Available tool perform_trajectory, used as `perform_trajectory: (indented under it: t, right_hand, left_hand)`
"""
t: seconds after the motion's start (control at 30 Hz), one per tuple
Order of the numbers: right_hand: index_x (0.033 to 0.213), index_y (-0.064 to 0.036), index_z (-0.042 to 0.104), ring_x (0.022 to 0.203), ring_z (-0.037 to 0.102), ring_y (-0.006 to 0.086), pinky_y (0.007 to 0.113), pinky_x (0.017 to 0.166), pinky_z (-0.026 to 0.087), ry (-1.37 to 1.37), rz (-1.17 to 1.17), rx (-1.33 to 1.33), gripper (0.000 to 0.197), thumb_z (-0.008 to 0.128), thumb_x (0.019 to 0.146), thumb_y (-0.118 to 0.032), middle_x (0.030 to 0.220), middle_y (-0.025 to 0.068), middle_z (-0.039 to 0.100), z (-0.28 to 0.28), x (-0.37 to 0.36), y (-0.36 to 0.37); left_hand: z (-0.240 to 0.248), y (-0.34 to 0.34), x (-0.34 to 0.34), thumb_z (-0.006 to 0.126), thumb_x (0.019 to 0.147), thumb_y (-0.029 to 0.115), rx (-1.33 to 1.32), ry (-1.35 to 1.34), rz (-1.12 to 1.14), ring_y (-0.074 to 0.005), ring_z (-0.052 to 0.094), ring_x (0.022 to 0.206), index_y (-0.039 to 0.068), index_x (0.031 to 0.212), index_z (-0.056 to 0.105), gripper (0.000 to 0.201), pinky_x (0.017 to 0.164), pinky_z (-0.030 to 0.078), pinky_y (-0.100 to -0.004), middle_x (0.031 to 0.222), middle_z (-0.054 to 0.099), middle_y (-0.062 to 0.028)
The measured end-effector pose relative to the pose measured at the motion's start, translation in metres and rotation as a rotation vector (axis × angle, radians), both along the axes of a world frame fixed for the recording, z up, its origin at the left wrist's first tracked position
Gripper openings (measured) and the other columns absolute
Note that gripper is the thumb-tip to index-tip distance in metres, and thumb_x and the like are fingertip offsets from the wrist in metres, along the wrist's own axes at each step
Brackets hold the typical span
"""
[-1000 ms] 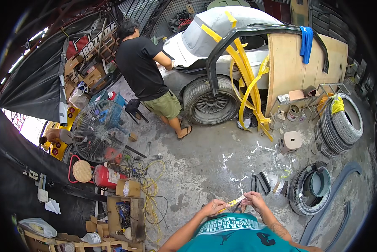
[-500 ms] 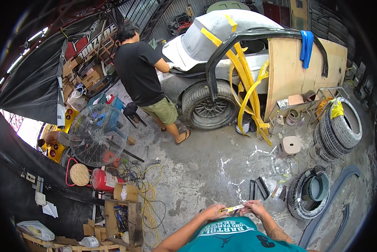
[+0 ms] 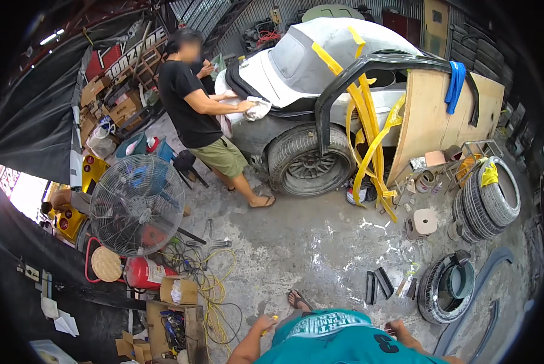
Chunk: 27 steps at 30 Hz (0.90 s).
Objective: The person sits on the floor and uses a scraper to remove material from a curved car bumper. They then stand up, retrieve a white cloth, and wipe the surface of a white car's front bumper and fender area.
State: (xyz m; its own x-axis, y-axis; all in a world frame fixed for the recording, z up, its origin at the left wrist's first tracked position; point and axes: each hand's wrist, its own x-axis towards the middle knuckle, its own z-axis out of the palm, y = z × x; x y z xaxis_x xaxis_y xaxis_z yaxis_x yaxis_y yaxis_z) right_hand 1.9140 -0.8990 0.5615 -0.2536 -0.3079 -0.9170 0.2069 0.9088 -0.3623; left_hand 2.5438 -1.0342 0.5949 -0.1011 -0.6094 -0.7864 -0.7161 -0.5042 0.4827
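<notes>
One yellow thing (image 3: 275, 317) is in the left hand (image 3: 264, 323), fingers clamped; the right hand's (image 3: 399, 330), I cannot tell.

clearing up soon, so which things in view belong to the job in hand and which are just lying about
Seemingly in use:
- yellow piece, in left hand
- right hand: contents unclear

Seemingly lying about:
- black strips
- beige stool
- extinguisher
- bucket inside tyre
</notes>
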Motion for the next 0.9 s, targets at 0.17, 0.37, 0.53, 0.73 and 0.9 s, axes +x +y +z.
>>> perform_trajectory:
  t: [0.17, 0.37, 0.53, 0.73, 0.9]
  right_hand:
    - [0.087, 0.0047, 0.063, 0.064, 0.067, 0.0301, 0.042, 0.05, 0.055, 0.041, 0.23, -0.166, 0.018, 0.062, 0.083, -0.013, 0.081, 0.016, 0.066, 0.039, 0.078, -0.034]
    - [0.095, 0.002, 0.066, 0.068, 0.067, 0.0242, 0.038, 0.057, 0.058, 0.032, 0.225, -0.17, 0.024, 0.065, 0.087, -0.021, 0.086, 0.0127, 0.068, 0.084, 0.145, -0.188]
    - [0.093, 0.0, 0.069, 0.06, 0.065, 0.0152, 0.027, 0.051, 0.053, 0.012, 0.472, -0.33, 0.026, 0.06, 0.092, -0.025, 0.074, 0.0079, 0.068, 0.099, 0.187, -0.344]
    - [0.098, 0.0013, 0.067, 0.064, 0.066, 0.0176, 0.03, 0.055, 0.055, 0.04, 0.435, -0.441, 0.029, 0.059, 0.094, -0.026, 0.083, 0.0097, 0.069, 0.082, 0.17, -0.482]
    - [0.1, 0.0008, 0.068, 0.062, 0.064, 0.0155, 0.03, 0.055, 0.054, 0.116, 0.445, -0.564, 0.032, 0.061, 0.093, -0.029, 0.077, 0.0078, 0.067, 0.124, 0.157, -0.577]
  left_hand:
    - [0.006, 0.028, 0.112, 0.074, 0.077, 0.032, 0.257, -0.019, 0.274, -0.0218, 0.063, 0.053, -0.004, 0.072, 0.067, 0.038, 0.047, 0.048, -0.0377, 0.064, 0.064, -0.0139]
    - [-0.007, -0.053, 0.109, 0.071, 0.081, 0.027, 0.251, 0.177, 0.273, -0.0195, 0.061, 0.052, -0.002, 0.078, 0.068, 0.03, 0.046, 0.048, -0.0358, 0.065, 0.064, -0.0118]
    - [-0.003, -0.15, 0.091, 0.064, 0.089, 0.028, 0.146, 0.266, 0.293, -0.0179, 0.059, 0.05, 0.0, 0.092, 0.063, 0.029, 0.045, 0.049, -0.0332, 0.07, 0.065, -0.0106]
    - [0.052, -0.274, -0.008, 0.062, 0.092, 0.034, -0.015, 0.409, 0.152, -0.0154, 0.056, 0.05, 0.002, 0.099, 0.054, 0.033, 0.045, 0.047, -0.0301, 0.072, 0.063, -0.0088]
    - [0.132, -0.358, -0.078, 0.065, 0.09, 0.042, -0.008, 0.344, -0.058, -0.0107, 0.056, 0.05, 0.004, 0.096, 0.059, 0.038, 0.044, 0.043, -0.0274, 0.064, 0.06, -0.0042]
